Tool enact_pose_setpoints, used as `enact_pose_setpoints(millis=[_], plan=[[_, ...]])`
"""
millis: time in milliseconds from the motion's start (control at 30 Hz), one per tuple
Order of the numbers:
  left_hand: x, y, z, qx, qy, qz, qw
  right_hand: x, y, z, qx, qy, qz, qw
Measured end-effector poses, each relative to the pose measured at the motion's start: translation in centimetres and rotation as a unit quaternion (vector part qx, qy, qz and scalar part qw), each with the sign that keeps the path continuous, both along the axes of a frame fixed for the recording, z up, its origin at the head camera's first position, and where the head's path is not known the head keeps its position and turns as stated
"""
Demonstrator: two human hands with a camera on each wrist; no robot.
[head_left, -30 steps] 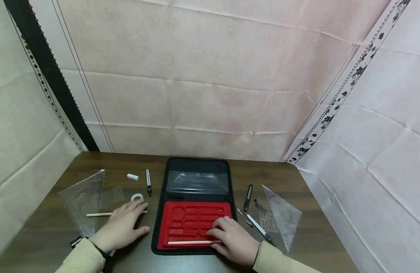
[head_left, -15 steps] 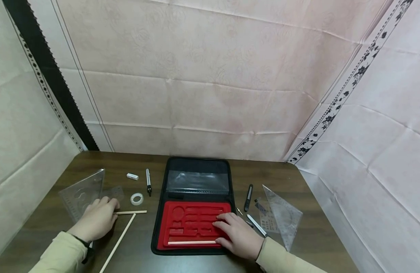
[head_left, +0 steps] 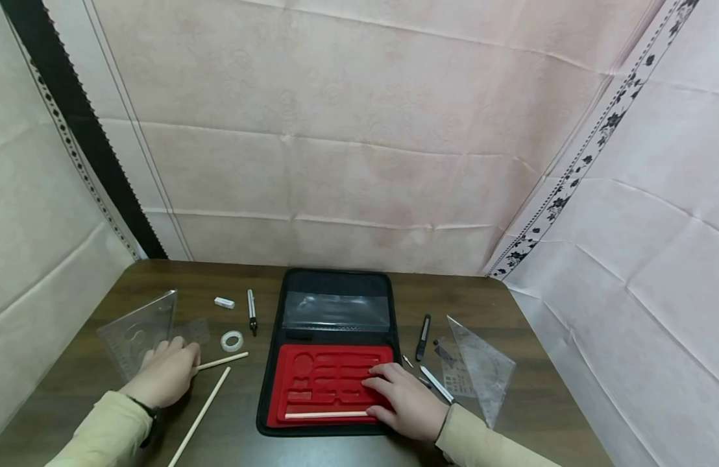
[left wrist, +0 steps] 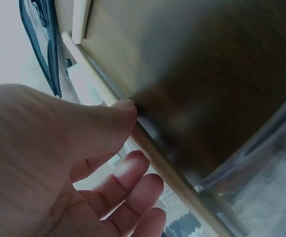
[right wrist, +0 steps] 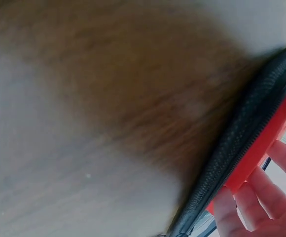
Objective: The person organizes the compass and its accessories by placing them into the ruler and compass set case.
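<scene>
My left hand (head_left: pixel 165 371) is at the left of the table, pinching a pale wooden pencil (head_left: pixel 222 360) between thumb and fingers. In the left wrist view the thumb lies across this pencil (left wrist: pixel 175 181). Another wooden pencil (head_left: pixel 199 416) lies slanted on the table below it. A third pencil (head_left: pixel 324 414) sits in the bottom slot of a red moulded tray (head_left: pixel 285 395), inside an unfolded black zip case (head_left: pixel 336 278). My right hand (head_left: pixel 411 403) rests at the tray's right edge, fingers loosely extended over it; the thumb is near the third pencil's end.
Left of the case are a clear set square (head_left: pixel 128 334), an eraser (head_left: pixel 224 303), a compass (head_left: pixel 252 311) and a tape roll (head_left: pixel 231 341). On the right are a black cutter-like tool (head_left: pixel 423 337), a white pen-like tool (head_left: pixel 437 384) and another set square (head_left: pixel 488 370).
My left hand has moved left and grasped the pencil, whose right end has since tilted upward. The slanted pencil has come into view. My right hand has slid slightly right off the tray pencil.
</scene>
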State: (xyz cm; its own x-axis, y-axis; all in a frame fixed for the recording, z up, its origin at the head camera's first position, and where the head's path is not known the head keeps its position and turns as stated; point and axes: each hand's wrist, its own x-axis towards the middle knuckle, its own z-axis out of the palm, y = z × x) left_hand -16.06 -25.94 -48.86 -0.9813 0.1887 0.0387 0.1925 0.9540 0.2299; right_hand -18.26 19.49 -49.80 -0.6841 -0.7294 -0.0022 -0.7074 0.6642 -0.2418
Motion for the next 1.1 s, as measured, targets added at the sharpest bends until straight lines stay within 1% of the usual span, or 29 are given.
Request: enact_pose_setpoints(millis=[133,233,333,433,500,600,733,833,900,1000,1100], plan=[[0.0,-0.1,-0.1,0.006,-0.002,0.001,1.0000,0.0,0.0,0.1,0.001,-0.009,-0.003,1.0000],[-0.1,-0.2,0.2,0.013,0.007,0.006,0.9999,-0.1,0.1,0.2,0.003,-0.010,-0.003,0.9999],[-0.3,0.0,0.7,0.018,0.023,0.014,0.9995,-0.1,0.2,0.4,0.001,-0.007,-0.001,1.0000],[-0.6,0.7,1.4,0.024,0.054,0.010,0.9982,-0.2,0.2,0.6,-0.008,-0.001,0.003,1.0000],[-0.7,1.6,1.8,0.034,0.075,-0.003,0.9966,-0.3,0.1,0.7,-0.014,0.001,0.001,0.9999],[-0.6,3.5,2.2,0.048,0.100,-0.038,0.9931,-0.5,-0.1,0.9,-0.023,-0.008,-0.004,0.9997],[-0.3,6.8,2.4,0.069,0.108,-0.088,0.9879,-0.5,-0.2,1.2,-0.035,-0.020,-0.007,0.9992],[0.2,9.1,2.3,0.076,0.086,-0.122,0.9859,-0.3,-0.4,1.4,-0.045,-0.024,0.000,0.9987],[0.5,10.3,2.2,0.081,0.059,-0.141,0.9849,-0.2,-0.5,1.4,-0.049,-0.024,0.004,0.9985],[0.8,11.7,2.0,0.097,0.028,-0.166,0.9810,-0.1,-0.5,1.5,-0.049,-0.018,0.003,0.9987],[1.1,12.5,1.6,0.102,0.009,-0.187,0.9772,-0.2,-0.3,1.4,-0.036,0.003,-0.015,0.9992]])
